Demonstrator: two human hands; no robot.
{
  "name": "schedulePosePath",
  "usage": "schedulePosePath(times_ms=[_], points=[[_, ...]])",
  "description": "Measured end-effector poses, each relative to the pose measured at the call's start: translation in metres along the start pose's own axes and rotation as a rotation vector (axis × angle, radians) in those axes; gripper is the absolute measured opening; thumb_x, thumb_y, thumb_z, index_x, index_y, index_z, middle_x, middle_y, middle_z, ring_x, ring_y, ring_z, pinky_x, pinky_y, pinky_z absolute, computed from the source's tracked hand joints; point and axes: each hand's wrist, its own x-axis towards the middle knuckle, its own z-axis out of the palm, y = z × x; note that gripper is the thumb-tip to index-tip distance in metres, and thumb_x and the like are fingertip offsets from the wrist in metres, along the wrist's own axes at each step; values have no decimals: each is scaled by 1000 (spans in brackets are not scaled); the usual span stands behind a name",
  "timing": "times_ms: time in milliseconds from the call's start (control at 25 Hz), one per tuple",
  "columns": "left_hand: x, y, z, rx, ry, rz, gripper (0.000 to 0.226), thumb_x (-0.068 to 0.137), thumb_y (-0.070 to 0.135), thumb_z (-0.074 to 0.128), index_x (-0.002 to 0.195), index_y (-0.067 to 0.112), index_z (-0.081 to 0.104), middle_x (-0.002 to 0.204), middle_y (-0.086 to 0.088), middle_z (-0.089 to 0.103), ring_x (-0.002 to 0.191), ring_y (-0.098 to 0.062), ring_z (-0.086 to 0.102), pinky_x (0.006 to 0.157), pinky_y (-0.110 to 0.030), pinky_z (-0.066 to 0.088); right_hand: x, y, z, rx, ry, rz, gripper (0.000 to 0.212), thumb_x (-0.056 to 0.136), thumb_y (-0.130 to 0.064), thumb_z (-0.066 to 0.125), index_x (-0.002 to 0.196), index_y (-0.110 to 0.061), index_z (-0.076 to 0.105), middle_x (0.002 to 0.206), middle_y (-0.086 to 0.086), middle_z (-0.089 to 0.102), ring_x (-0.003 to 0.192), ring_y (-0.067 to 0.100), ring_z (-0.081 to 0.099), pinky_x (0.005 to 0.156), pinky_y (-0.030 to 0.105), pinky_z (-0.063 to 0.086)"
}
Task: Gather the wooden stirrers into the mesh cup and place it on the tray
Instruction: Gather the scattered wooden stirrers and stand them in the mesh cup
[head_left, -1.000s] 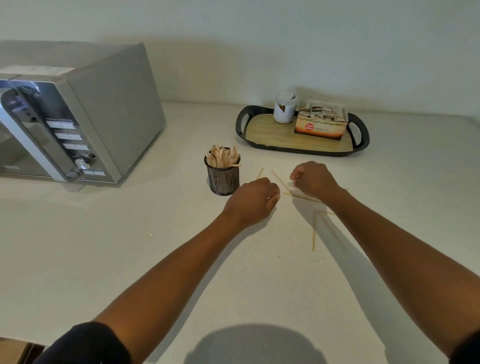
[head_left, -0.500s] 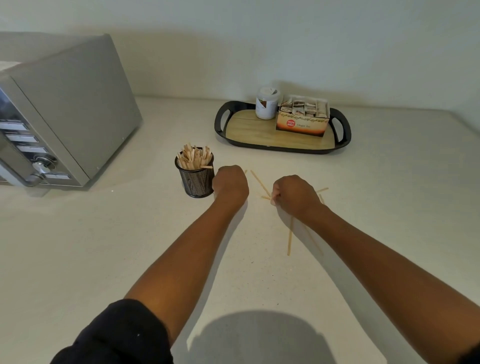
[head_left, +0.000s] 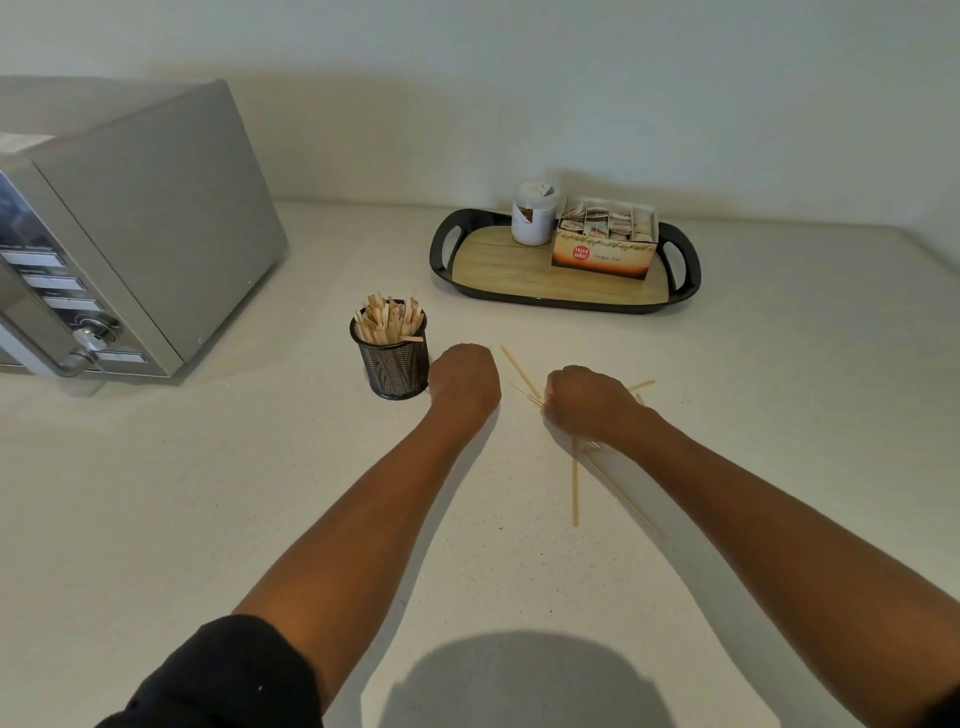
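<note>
The counter (head_left: 156, 493) carried a microwave (head_left: 140, 228) at far left and a black-rimmed tray (head_left: 441, 260) at the back, holding a tea box (head_left: 602, 254) and a white jar (head_left: 532, 215). The mesh cup (head_left: 393, 358), full of upright stirrers (head_left: 387, 322), stood on the counter, well short of the tray. The left hand (head_left: 462, 382) sat curled just beside the cup, its hold undeterminable; the right hand (head_left: 587, 402) was fisted over loose stirrers (head_left: 575, 488) lying scattered, fingers pressed together, grasp unclear.
</note>
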Motion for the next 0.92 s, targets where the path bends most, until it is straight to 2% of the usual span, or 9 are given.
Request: schedulePosePath(times_ms=[120, 200, 280, 400, 520, 600, 720, 840, 920], points=[[0, 6, -8, -211, -3, -45, 15, 89, 18, 54, 99, 8, 58, 102, -11, 65, 91, -29, 63, 66, -31, 40, 0, 1, 2, 5, 54, 3, 18, 95, -18, 47, 106, -8, 58, 89, 3, 60, 79, 18, 61, 74, 34, 54], [0, 10, -10, -385, -64, -101, 10, 86, 16, 56, 91, 7, 59, 97, -12, 68, 82, -27, 63, 64, -31, 45, 0, 4, 4, 27, 121, 3, 12, 93, -13, 48, 102, -10, 56, 85, 3, 62, 70, 17, 60, 65, 30, 51], [-3, 13, -7, -617, -84, -183, 16, 86, 12, 60, 98, 4, 67, 98, -14, 72, 83, -26, 69, 74, -34, 56, 0, 8, 7, 151, 193, 33, 10, 91, -11, 54, 99, -14, 59, 88, 1, 64, 72, 15, 61, 63, 26, 49], [-14, 21, -4, -866, -69, -231, 25, 87, 16, 67, 110, 7, 69, 101, -11, 73, 86, -23, 71, 83, -38, 59, 4, 12, 4, 527, 267, 192, 8, 88, -15, 65, 95, -13, 68, 87, -5, 62, 77, 9, 59, 68, 22, 45], [-25, 33, 0, -844, -85, -118, 12, 86, 19, 70, 87, 8, 75, 82, -10, 75, 70, -19, 72, 75, -34, 61, 9, 10, -3, 957, 208, 344, 12, 87, -11, 66, 80, -8, 74, 73, 12, 70, 58, 14, 61, 60, 29, 53], [-31, 42, 0, -807, -61, -51, 17, 88, 17, 67, 79, 6, 74, 73, -12, 73, 66, -23, 72, 74, -38, 61, 9, 9, -6, 1113, 152, 408, 15, 88, -7, 63, 78, -10, 74, 74, 17, 69, 58, 19, 60, 59, 31, 51], [-32, 50, -3, -668, -65, 56, 19, 91, 12, 59, 83, 5, 75, 76, -12, 72, 71, -25, 71, 75, -39, 60, 8, 8, -5, 1231, 105, 467, 13, 90, -9, 64, 80, -8, 72, 77, 16, 67, 65, 22, 58, 67, 33, 49], [-25, 51, -6, -532, -84, 194, 21, 91, 7, 56, 95, 8, 76, 91, -12, 74, 82, -25, 71, 81, -38, 59, 8, 9, -9, 1261, 130, 510, 13, 95, -12, 57, 91, -8, 68, 73, 10, 64, 62, 16, 55, 59, 28, 47], [-15, 48, -7, -428, 7, 208, 20, 92, 13, 57, 101, 14, 75, 99, -7, 74, 85, -21, 69, 79, -33, 56, 8, 16, -17, 1268, 164, 556, 15, 99, -15, 50, 101, -9, 63, 77, 8, 63, 66, 16, 56, 61, 28, 46]])
